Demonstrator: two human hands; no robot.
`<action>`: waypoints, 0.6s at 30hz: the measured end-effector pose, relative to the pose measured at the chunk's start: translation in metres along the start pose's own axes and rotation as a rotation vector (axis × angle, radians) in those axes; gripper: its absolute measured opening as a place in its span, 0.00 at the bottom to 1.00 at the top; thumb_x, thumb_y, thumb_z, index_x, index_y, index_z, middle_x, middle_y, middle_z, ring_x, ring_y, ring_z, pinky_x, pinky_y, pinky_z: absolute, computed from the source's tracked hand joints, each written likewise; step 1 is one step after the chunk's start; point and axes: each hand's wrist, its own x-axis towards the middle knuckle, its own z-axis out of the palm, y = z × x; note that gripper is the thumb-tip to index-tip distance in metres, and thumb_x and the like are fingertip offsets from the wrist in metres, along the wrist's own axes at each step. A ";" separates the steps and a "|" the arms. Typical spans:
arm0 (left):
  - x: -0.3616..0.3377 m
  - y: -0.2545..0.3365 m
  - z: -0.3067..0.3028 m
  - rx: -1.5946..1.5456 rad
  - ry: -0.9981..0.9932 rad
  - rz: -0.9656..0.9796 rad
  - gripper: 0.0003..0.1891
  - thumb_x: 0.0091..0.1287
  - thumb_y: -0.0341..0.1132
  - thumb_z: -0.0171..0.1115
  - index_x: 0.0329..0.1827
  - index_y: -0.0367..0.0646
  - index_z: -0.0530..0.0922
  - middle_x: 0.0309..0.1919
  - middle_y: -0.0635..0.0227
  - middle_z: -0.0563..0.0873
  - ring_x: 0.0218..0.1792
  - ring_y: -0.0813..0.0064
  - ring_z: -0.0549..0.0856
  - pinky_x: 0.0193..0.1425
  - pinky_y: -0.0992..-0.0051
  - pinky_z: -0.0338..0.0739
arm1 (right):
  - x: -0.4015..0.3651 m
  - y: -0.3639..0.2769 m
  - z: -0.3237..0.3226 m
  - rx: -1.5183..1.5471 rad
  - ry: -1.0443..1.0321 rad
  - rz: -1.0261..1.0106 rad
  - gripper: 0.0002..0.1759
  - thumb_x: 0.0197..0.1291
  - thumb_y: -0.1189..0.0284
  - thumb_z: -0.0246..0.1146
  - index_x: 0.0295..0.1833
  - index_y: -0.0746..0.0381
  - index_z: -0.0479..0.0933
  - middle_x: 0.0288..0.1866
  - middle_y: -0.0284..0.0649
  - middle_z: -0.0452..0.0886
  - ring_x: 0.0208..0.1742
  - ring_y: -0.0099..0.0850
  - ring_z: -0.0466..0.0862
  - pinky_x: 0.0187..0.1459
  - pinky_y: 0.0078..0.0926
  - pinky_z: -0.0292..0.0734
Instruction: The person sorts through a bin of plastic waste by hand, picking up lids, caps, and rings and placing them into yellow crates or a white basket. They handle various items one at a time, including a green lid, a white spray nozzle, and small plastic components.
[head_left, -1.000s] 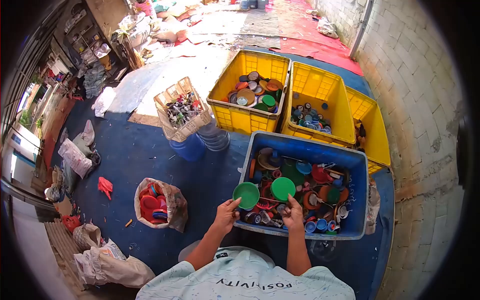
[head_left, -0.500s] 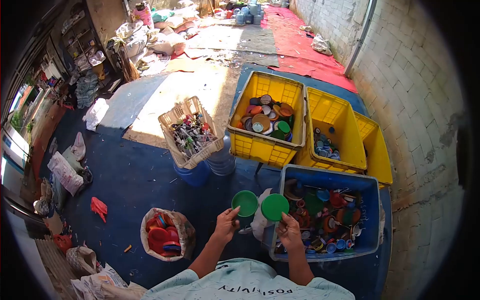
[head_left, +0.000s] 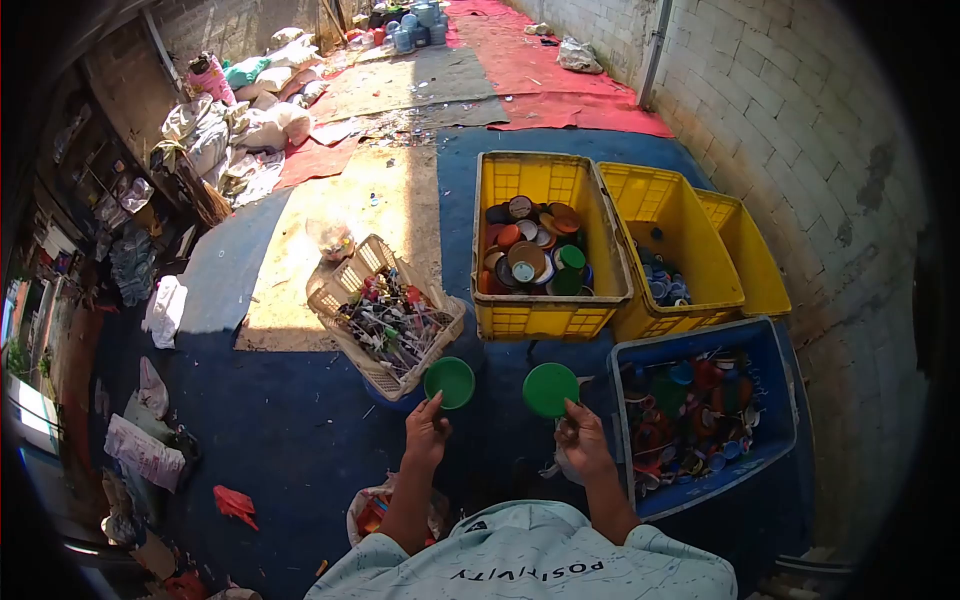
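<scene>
My left hand [head_left: 428,432] pinches a round green plastic lid [head_left: 450,382] by its lower edge, with the hollow inner side facing me. A second green lid [head_left: 551,389] is held between the thumb and fingers of my right hand [head_left: 584,440]. Both lids are raised in front of my chest with a gap between them. Just beyond the left one is a cream plastic basket [head_left: 432,362] full of thin mixed plastic pieces. The blue crate [head_left: 706,487] of mixed caps and lids stands to the right of my right hand.
Three yellow crates stand ahead on the right; the nearest yellow crate [head_left: 552,318] holds lids in several colours. An open sack [head_left: 370,489] of red and orange pieces is by my left forearm. A block wall [head_left: 790,130] runs along the right, and filled sacks [head_left: 262,135] are piled far left.
The two green lids have moved apart, the left one going left and up. My view has turned, so the basket now appears closer to the left lid and the sack sits lower.
</scene>
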 end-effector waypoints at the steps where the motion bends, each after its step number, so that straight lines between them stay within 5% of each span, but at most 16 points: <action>1: 0.006 -0.001 0.008 0.009 -0.011 -0.031 0.06 0.64 0.36 0.67 0.37 0.49 0.77 0.24 0.83 0.73 0.21 0.92 0.71 0.23 0.89 0.68 | 0.007 -0.002 0.003 -0.003 0.009 -0.019 0.05 0.61 0.71 0.66 0.36 0.54 0.75 0.19 0.23 0.68 0.17 0.16 0.65 0.22 0.18 0.60; 8: 0.064 -0.011 0.071 0.111 -0.140 -0.179 0.07 0.66 0.38 0.65 0.33 0.51 0.75 0.24 0.81 0.71 0.22 0.88 0.72 0.24 0.87 0.68 | 0.075 -0.023 0.016 0.051 0.088 -0.073 0.07 0.61 0.70 0.67 0.39 0.55 0.74 0.20 0.24 0.69 0.18 0.16 0.67 0.23 0.19 0.62; 18: 0.188 0.007 0.188 0.227 -0.131 -0.163 0.08 0.66 0.38 0.66 0.41 0.49 0.75 0.27 0.81 0.73 0.21 0.88 0.71 0.23 0.88 0.67 | 0.228 -0.103 0.043 0.085 0.031 -0.075 0.09 0.58 0.69 0.69 0.42 0.54 0.76 0.27 0.24 0.72 0.23 0.17 0.71 0.26 0.19 0.66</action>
